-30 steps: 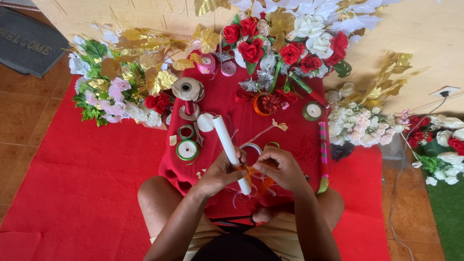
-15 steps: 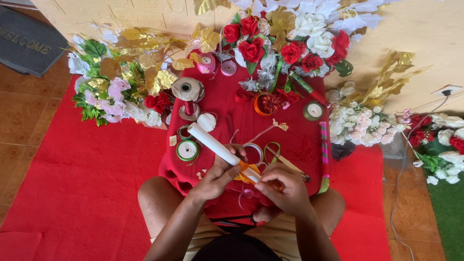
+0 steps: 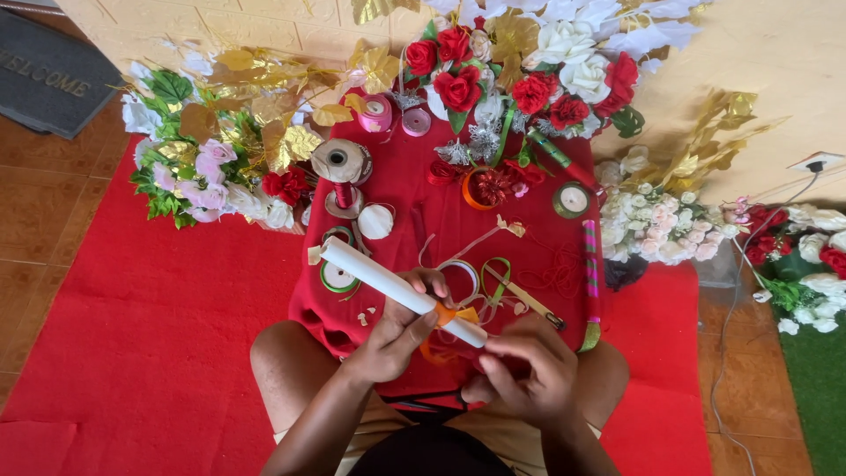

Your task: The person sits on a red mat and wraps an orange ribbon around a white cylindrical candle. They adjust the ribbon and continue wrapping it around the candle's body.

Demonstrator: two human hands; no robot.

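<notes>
My left hand grips a white paper roll that slants up to the left over a red-draped low table. An orange ribbon wraps around the roll near its lower end. My right hand pinches the ribbon just below the roll's tip, fingers curled. Both hands sit close together above my lap at the table's near edge.
Ribbon spools, a green tape roll, scissors and a small candle lie on the table. Artificial flower bunches in red, white and gold ring it. A red mat covers the floor; a cable runs at right.
The white roll has tilted from nearly upright to slanting left. My hands have drawn closer to my body, with the right hand dropping lower on the ribbon.
</notes>
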